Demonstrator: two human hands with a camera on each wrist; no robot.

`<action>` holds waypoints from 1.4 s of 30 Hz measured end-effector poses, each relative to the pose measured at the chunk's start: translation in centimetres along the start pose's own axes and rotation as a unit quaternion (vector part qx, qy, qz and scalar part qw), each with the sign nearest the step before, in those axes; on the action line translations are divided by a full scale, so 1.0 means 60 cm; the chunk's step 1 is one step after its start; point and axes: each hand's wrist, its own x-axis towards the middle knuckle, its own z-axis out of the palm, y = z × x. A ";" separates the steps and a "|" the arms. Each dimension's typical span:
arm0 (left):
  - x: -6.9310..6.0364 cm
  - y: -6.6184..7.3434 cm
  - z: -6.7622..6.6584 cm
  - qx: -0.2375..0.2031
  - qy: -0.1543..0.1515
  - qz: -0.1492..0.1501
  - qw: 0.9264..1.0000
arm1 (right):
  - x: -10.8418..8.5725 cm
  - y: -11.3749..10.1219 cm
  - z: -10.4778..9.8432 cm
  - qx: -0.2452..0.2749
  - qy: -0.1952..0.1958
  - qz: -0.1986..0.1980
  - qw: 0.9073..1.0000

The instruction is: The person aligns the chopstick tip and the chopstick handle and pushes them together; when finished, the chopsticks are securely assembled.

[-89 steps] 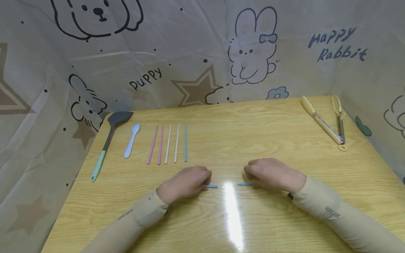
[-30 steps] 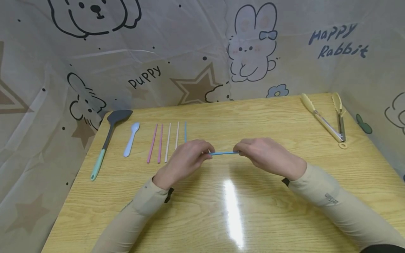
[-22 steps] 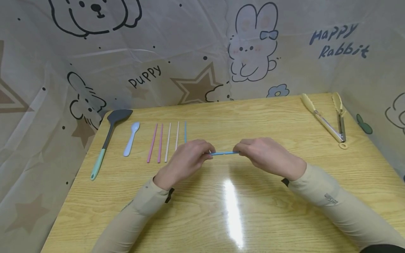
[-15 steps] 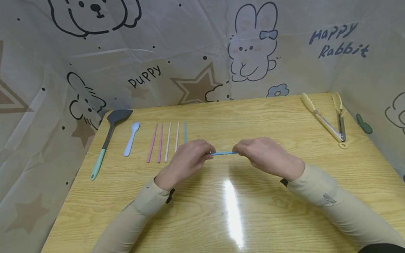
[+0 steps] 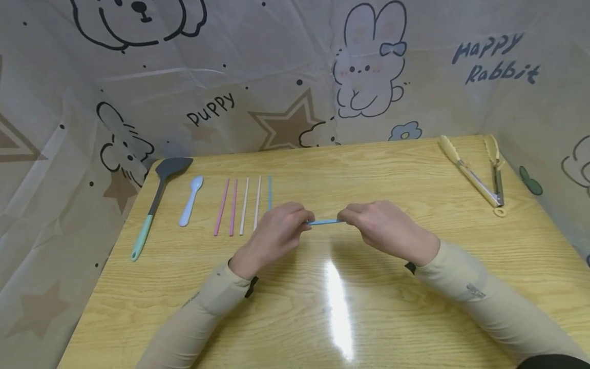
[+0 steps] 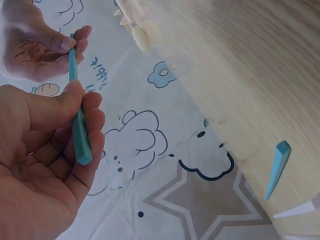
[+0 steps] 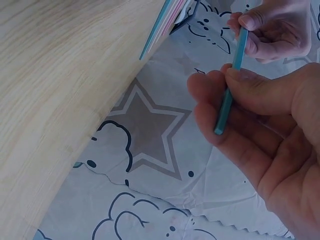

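Observation:
A thin blue chopstick (image 5: 325, 222) is held level above the table, running from one hand to the other. My left hand (image 5: 276, 230) pinches its left part between thumb and fingers. My right hand (image 5: 391, 228) pinches the right part the same way. In the left wrist view, the thick squared end of the chopstick (image 6: 82, 142) sticks out below the thumb. The right wrist view shows the other end of the chopstick (image 7: 223, 117) across the curled fingers. Behind my left hand lies another blue chopstick (image 5: 270, 192), its lower part hidden.
Two pink chopsticks (image 5: 222, 207) and two white chopsticks (image 5: 245, 207) lie side by side at left. Beyond them are a light blue spoon (image 5: 191, 201) and a dark spatula (image 5: 159, 197) with a mint handle. Spread tongs (image 5: 477, 183) lie at back right. Printed cloth surrounds the table (image 5: 392, 318).
Three seconds ago the hands were nearer the table's front, holding blue pieces with a gap between. Both have moved farther back and closer together; the blue line is now unbroken. Recently they barely shift.

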 end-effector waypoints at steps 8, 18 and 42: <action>0.000 0.003 0.001 0.007 0.009 0.009 1.000 | 0.003 -0.004 0.000 -0.026 0.013 -0.015 0.999; 0.008 0.008 -0.012 -0.007 -0.111 -0.035 0.993 | 0.008 -0.006 0.003 -0.073 0.001 -0.034 0.997; 0.055 -0.064 -0.007 -0.131 -0.201 -0.243 0.940 | 0.024 0.008 0.009 -0.059 0.058 -0.038 0.996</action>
